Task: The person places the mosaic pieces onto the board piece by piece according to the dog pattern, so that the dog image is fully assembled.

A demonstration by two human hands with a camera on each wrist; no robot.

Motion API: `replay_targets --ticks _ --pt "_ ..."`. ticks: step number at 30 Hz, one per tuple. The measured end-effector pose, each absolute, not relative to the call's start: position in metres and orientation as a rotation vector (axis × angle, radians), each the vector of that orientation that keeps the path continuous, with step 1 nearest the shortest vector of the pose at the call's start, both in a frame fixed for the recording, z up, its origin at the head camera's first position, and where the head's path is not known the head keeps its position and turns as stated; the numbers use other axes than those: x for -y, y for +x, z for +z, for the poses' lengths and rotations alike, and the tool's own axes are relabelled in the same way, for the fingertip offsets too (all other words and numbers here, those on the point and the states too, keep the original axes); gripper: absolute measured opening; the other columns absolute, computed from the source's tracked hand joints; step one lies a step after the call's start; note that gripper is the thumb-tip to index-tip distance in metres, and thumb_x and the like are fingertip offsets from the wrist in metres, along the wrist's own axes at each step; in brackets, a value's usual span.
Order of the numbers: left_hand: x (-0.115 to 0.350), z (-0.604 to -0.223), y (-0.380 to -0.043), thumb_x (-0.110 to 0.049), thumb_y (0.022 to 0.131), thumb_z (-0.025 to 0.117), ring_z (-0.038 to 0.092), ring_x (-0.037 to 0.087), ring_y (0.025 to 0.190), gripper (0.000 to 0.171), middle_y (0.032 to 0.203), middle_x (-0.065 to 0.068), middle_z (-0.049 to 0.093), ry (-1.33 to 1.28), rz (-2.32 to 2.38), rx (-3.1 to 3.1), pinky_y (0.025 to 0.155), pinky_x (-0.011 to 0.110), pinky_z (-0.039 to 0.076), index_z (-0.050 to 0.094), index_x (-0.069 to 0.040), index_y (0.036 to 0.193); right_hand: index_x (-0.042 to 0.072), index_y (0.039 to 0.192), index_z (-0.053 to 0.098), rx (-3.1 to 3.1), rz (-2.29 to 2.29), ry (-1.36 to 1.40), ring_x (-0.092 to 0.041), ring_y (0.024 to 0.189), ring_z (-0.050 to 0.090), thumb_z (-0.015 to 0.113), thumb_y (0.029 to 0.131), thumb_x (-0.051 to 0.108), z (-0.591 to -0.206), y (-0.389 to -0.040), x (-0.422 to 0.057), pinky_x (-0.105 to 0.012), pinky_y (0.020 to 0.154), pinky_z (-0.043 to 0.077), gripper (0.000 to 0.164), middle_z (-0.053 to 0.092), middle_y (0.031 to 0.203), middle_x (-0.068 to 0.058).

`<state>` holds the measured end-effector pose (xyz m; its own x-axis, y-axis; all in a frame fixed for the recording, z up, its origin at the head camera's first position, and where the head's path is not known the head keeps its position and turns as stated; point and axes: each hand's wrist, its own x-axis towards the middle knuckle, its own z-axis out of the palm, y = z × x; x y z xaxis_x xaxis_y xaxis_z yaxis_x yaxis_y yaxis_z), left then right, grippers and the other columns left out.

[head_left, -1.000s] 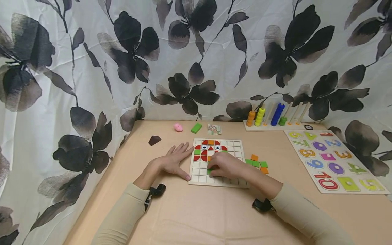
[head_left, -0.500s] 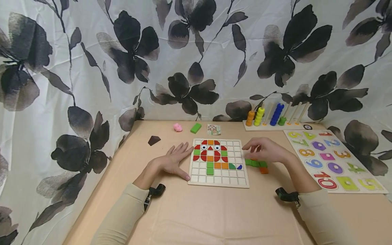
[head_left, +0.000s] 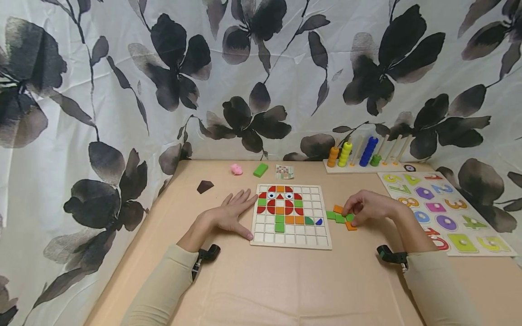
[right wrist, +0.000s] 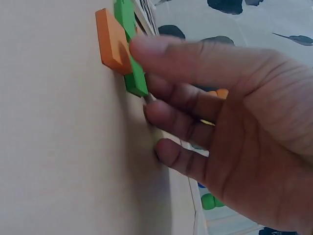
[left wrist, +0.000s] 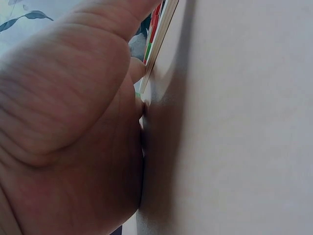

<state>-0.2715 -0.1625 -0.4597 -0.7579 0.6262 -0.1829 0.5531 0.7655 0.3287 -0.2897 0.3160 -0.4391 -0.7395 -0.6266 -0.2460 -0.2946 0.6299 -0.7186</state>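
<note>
A white grid board (head_left: 313, 199) lies on the table, bearing red, orange and green tiles around two eye tiles (head_left: 289, 196). Lower down are a green quarter-round tile (head_left: 309, 221) and a blue piece (head_left: 319, 222). My left hand (head_left: 232, 215) rests with fingers spread, fingertips and thumb at the board's left edge. To the right of the board, my right hand (head_left: 373, 207) pinches a green square tile (right wrist: 137, 84) between thumb and fingers, low over the table. Other green tiles (head_left: 340, 218) and orange tiles (head_left: 351, 226) lie around its fingertips.
A number puzzle board (head_left: 448, 246) lies at the right, partly behind my right hand. Behind stands a peg rack (head_left: 346, 170) with coloured beads. A picture card (head_left: 284, 172), green block (head_left: 260, 170), pink toy (head_left: 236, 169) and dark pentagon (head_left: 205, 186) lie toward the back.
My right hand has left the board, where a green tile now shows below the orange ones, and moved right to the loose tiles, taking a green one. My left hand stays put.
</note>
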Motion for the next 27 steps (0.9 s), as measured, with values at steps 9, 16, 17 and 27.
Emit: replay_targets --ticks 9,16,17,27 --pt "0.163 -0.457 -0.272 -0.082 0.06 0.066 -0.009 0.031 0.147 0.128 0.161 0.011 -0.007 0.926 0.384 -2.672 0.115 0.054 -0.004 0.005 -0.023 0.156 0.01 0.094 0.069 -2.325 -0.892 -0.785 -0.028 0.087 0.048 0.085 0.07 0.014 -0.437 -0.284 -0.311 -0.029 0.072 0.04 0.029 0.059 0.097 -0.013" --pt "0.163 -0.456 -0.272 -0.081 0.06 0.066 -0.009 0.031 0.147 0.128 0.161 0.01 -0.006 0.911 0.396 -2.66 0.115 0.054 -0.005 0.005 -0.023 0.156 0.013 0.087 0.069 -2.467 -0.822 -0.759 -0.024 0.085 0.048 0.085 0.069 0.011 -0.435 -0.283 -0.305 -0.03 0.073 0.04 0.025 0.057 0.097 -0.006" --pt "0.163 -0.456 -0.273 -0.081 0.06 0.066 -0.009 0.031 0.147 0.128 0.161 0.01 -0.006 0.91 0.399 -2.657 0.115 0.055 -0.005 0.005 -0.023 0.156 0.013 0.088 0.068 -2.479 -0.822 -0.749 -0.024 0.086 0.047 0.085 0.069 0.01 -0.436 -0.284 -0.305 -0.03 0.073 0.04 0.025 0.056 0.097 -0.007" --pt "0.164 -0.455 -0.271 -0.08 0.061 0.067 -0.008 0.032 0.147 0.127 0.161 0.012 -0.005 0.926 0.411 -2.662 0.114 0.056 -0.003 0.007 -0.021 0.156 0.009 0.083 0.066 -2.468 -0.965 -0.771 -0.019 0.071 0.055 0.078 0.078 0.007 -0.435 -0.294 -0.3 -0.026 0.062 0.047 0.013 0.065 0.079 -0.004"
